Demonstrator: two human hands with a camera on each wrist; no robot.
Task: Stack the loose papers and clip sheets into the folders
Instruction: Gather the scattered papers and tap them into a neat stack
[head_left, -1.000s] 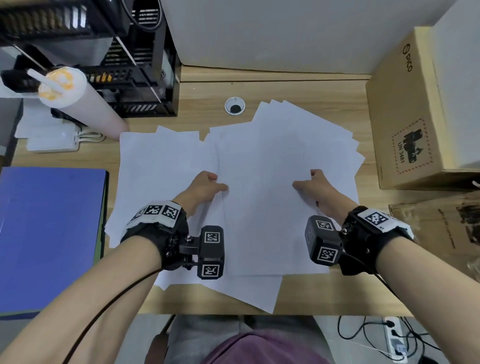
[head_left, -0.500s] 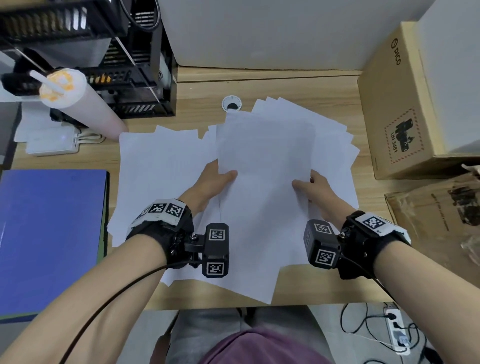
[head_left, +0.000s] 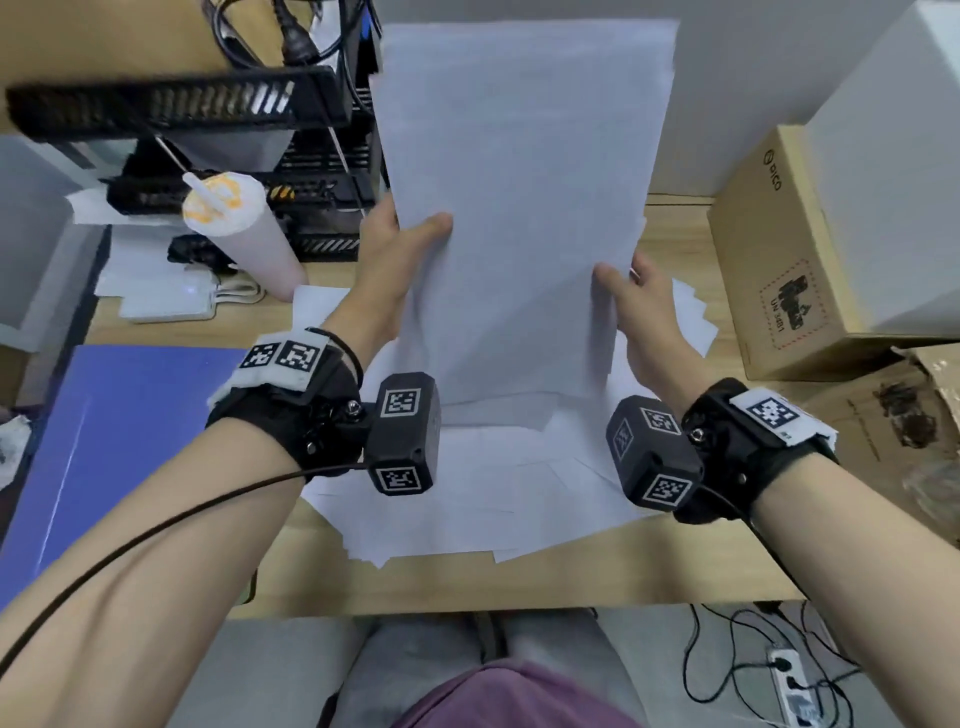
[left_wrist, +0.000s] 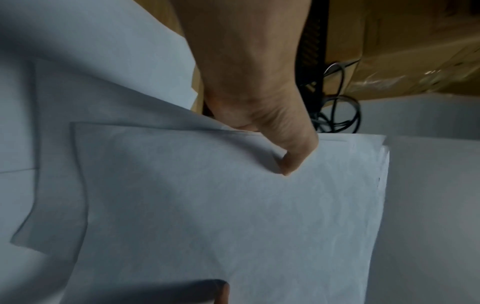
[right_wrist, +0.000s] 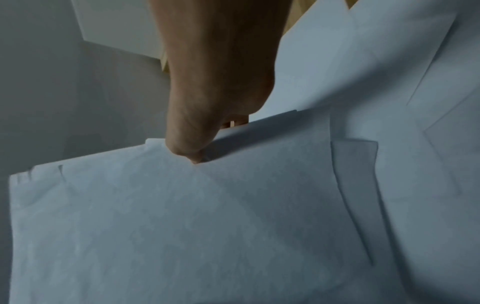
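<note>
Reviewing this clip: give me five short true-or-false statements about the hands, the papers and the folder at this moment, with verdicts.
1. Both hands hold one bundle of white sheets. True: left hand and right hand pinch its side edges.
2. The bundle lies flat on the desk. False: it is raised upright above the desk.
3. The blue folder lies closed by the left forearm. True.
4. All papers have been gathered. False: loose sheets remain on the desk.
5. The drink cup stands right of the bundle. False: it is left of it.
</note>
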